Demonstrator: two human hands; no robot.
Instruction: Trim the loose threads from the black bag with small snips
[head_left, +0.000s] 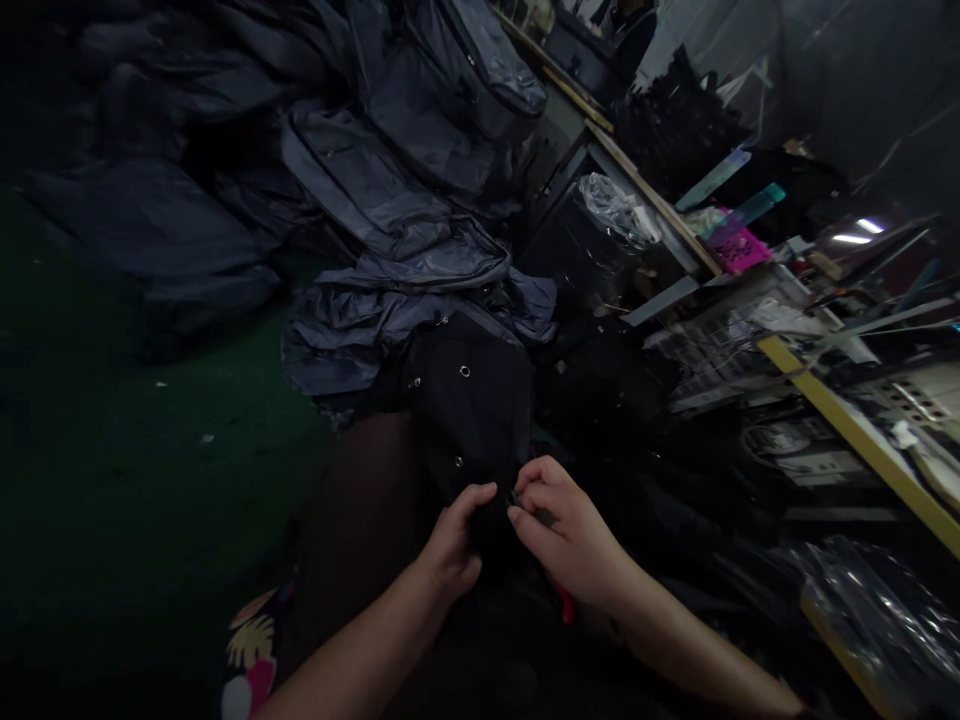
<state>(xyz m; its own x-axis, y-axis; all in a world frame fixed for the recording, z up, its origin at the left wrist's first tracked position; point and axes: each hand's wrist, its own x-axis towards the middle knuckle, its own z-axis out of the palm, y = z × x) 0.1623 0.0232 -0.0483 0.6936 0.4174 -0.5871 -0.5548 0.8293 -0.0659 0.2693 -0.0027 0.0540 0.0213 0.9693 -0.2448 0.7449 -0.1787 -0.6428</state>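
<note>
A black fabric bag (487, 395) with several small metal rings lies across the person's lap. My left hand (454, 540) is closed on the near edge of the bag, thumb stretched along the top and most fingers hidden. Close beside it, my right hand (559, 520) pinches a thin dark tool at that same edge. A red end (565, 605) shows below the right palm and seems to belong to this tool. Darkness hides the tool's exact kind and the part of the bag between the hands.
Dark grey backpacks (390, 190) are heaped ahead on the green floor (150, 450). To the right stand a bench with a wooden edge (652, 195), a pink basket (739, 250), a yellow bar (862, 440) and clear plastic wrapping (885, 590).
</note>
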